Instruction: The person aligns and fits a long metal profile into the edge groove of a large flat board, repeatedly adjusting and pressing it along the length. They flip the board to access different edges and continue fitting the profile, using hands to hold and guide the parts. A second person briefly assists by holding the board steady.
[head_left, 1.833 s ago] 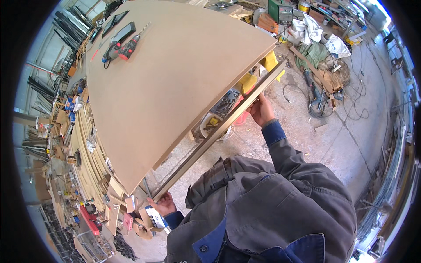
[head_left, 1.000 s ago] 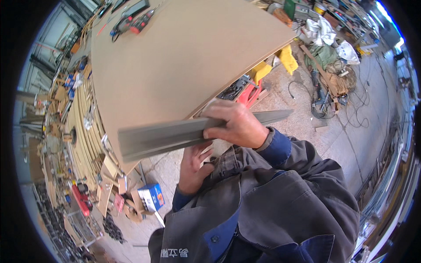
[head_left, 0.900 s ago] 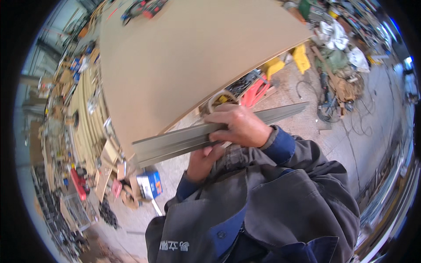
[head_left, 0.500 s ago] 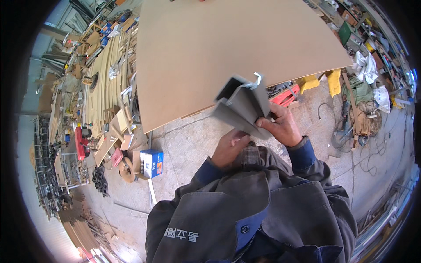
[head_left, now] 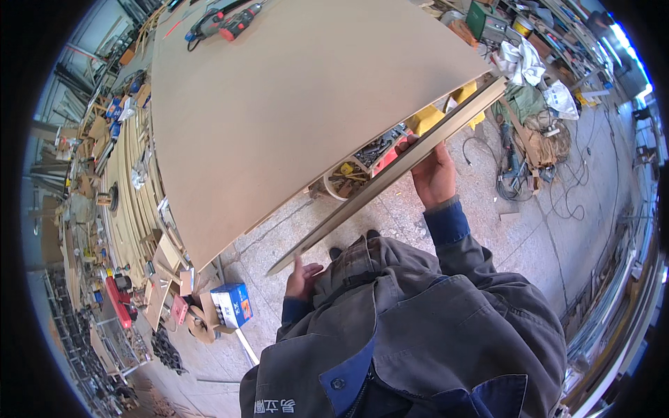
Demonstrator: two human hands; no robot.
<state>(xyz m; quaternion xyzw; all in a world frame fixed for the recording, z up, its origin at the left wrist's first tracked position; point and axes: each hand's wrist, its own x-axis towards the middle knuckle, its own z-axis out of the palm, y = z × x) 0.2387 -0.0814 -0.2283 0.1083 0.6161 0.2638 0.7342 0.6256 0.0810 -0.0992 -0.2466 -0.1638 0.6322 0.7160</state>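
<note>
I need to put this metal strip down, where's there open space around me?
The big board is bare except for the power tools at its far corner. Concrete floor beside the right hand is open. Left shelves and cables are crowded.

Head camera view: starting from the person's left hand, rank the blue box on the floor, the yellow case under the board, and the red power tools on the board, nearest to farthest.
From the left hand:
1. Blue box, on the floor just to its left.
2. Yellow case, under the large board's right edge.
3. Red power tools, at the board's far end.
</note>
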